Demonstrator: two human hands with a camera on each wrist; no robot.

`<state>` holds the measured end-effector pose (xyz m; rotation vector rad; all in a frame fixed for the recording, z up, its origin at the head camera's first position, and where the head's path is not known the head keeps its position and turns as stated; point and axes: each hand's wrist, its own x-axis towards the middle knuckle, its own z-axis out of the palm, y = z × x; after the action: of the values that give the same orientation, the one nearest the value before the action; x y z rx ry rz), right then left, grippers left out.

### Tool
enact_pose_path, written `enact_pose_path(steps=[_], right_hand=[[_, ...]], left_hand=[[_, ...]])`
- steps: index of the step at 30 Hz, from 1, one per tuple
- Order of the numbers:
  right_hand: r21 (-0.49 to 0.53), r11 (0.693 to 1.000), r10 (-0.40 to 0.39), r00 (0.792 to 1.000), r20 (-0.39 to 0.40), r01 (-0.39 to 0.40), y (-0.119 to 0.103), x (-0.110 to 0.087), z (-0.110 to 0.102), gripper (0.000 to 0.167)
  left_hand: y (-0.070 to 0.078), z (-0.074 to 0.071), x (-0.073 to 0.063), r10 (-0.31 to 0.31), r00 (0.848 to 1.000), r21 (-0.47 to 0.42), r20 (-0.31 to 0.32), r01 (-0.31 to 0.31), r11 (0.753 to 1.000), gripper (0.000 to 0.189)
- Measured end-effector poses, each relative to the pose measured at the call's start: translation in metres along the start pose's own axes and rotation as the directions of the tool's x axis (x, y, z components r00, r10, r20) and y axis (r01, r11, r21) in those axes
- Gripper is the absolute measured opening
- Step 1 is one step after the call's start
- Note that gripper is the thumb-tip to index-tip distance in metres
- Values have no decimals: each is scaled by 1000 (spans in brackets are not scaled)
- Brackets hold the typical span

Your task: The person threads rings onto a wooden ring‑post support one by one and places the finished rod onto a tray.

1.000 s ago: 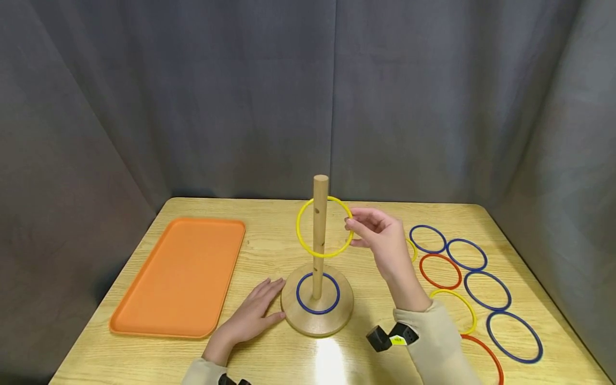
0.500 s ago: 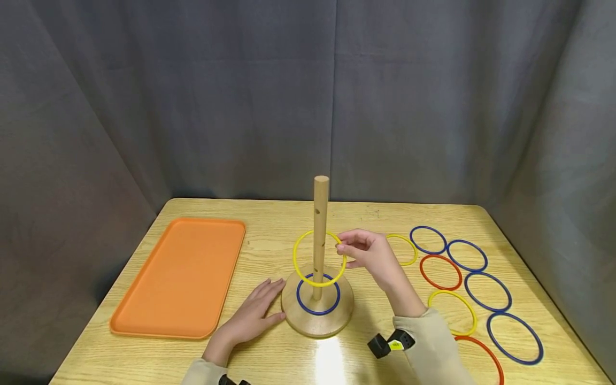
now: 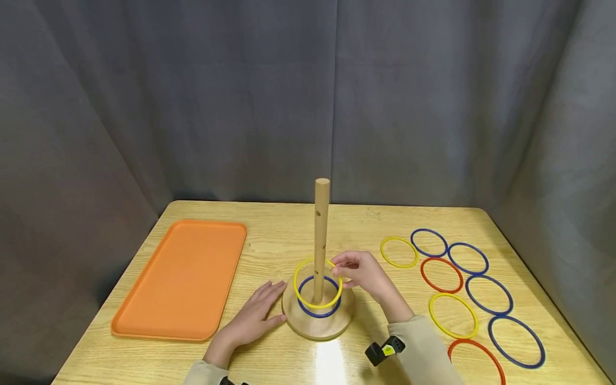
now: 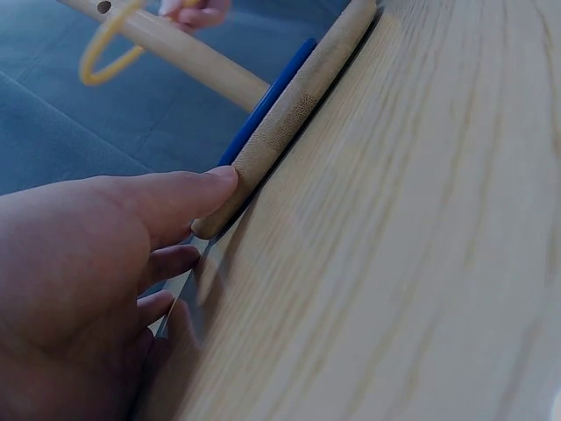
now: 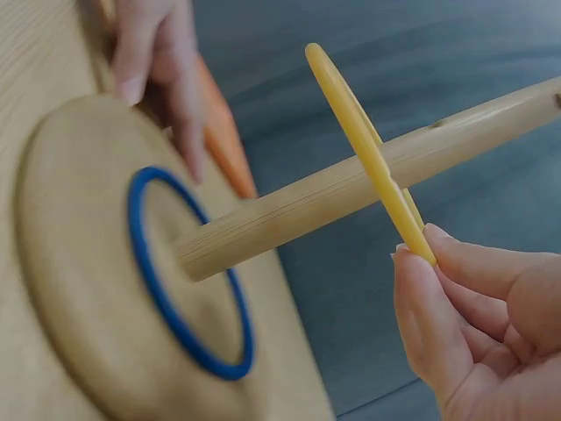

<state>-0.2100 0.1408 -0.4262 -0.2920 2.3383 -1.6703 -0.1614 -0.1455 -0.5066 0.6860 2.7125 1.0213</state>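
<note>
My right hand pinches a yellow ring by its right edge, between thumb and fingertips. The ring encircles the upright wooden post and hangs above the base. Lower down, a blue ring lies flat on the round wooden base, around the foot of the post. My left hand rests on the table at the left side of the base, fingers extended. In the left wrist view its thumb touches the base's rim.
An orange tray lies on the left of the wooden table. To the right several blue, red and yellow rings lie flat, among them a yellow ring nearest the post and a red ring. A grey curtain hangs behind.
My right hand has lowered the yellow ring along the post, from its upper part to close over the base. The left hand stays in place.
</note>
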Motion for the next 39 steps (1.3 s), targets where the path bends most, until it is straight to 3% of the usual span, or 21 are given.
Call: enact_pose_path(steps=[17,39], right_hand=[[-120,992,27,999,-34,-31,34,6,14,16],[-263,958,70,982,-176,-116,40,10,22,8]], left_hand=[[-2,3,-1,0,1000,-19,4,0,1000,71],[-1,1,0,7,1000,-12,1,-7,1000,71]])
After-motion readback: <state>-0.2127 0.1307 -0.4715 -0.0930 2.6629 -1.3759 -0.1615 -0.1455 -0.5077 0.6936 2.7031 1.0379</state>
